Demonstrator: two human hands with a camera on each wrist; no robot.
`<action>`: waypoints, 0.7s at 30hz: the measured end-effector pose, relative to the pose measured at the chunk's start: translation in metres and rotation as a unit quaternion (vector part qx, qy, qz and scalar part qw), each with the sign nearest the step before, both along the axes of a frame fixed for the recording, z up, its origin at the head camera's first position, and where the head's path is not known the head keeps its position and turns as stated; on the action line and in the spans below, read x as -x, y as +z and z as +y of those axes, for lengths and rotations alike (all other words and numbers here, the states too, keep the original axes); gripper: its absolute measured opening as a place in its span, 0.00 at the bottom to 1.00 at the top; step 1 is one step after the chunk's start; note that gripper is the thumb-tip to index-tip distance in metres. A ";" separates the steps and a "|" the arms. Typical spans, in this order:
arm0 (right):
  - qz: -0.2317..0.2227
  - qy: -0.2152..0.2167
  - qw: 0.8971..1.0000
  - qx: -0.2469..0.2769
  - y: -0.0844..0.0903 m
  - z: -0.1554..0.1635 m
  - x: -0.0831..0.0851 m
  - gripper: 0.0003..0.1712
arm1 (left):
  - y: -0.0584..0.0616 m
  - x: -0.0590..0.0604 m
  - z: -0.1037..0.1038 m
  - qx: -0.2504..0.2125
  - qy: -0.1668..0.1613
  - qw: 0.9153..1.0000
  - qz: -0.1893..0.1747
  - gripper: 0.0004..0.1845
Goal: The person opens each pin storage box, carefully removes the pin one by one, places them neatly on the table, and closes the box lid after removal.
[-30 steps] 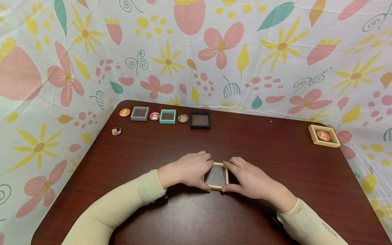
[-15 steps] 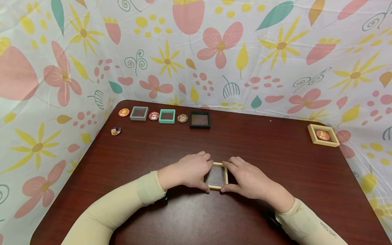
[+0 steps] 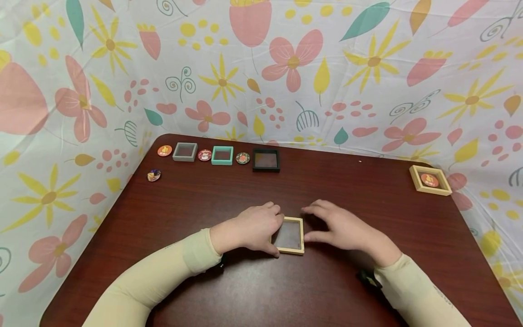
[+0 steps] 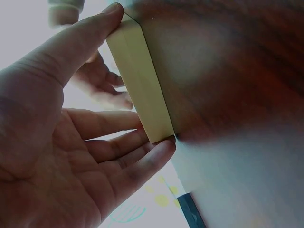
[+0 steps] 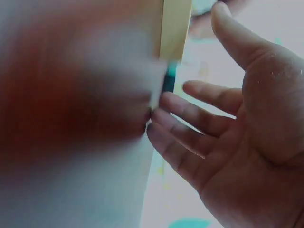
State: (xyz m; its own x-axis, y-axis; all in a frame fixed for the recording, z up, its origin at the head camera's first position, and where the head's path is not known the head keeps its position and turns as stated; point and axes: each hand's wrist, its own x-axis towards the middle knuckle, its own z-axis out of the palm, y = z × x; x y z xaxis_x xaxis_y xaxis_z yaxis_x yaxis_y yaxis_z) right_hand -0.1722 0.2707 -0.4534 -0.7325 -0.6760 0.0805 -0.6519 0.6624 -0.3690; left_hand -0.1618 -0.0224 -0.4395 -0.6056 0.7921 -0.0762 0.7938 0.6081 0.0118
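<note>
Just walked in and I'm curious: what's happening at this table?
A person works on a light wooden square frame lying flat on the dark table. The left hand pinches its left edge; the right hand is open just beside it, not touching. More frames and round badges line the far edge.

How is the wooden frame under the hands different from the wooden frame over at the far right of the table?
The near wooden frame shows only a clear, empty middle; the far wooden frame has an orange round badge inside. The near one is held at its left edge by the left hand, with the right hand open just beside it; the far one lies untouched near the table corner. Both are square, light wood, lying flat.
</note>
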 end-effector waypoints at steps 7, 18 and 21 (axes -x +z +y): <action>0.043 -0.182 0.982 -0.018 0.004 0.073 0.041 0.45 | 0.001 -0.001 0.000 0.001 0.003 1.000 -0.005 0.46; 0.037 -0.417 0.907 -0.035 0.005 0.208 0.063 0.57 | 0.000 -0.001 0.001 -0.002 0.003 1.000 -0.010 0.46; 0.033 -0.463 0.885 -0.024 0.003 0.230 0.060 0.60 | 0.000 0.000 0.000 -0.003 -0.001 1.000 -0.010 0.45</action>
State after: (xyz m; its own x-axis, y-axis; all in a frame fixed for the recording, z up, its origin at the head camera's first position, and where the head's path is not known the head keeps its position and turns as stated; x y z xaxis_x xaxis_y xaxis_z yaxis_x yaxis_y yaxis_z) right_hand -0.2318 0.5011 -0.4508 -0.9693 0.2085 0.1304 0.1605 0.9381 -0.3070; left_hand -0.1613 -0.0222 -0.4397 -0.6030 0.7935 -0.0827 0.7943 0.6068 0.0308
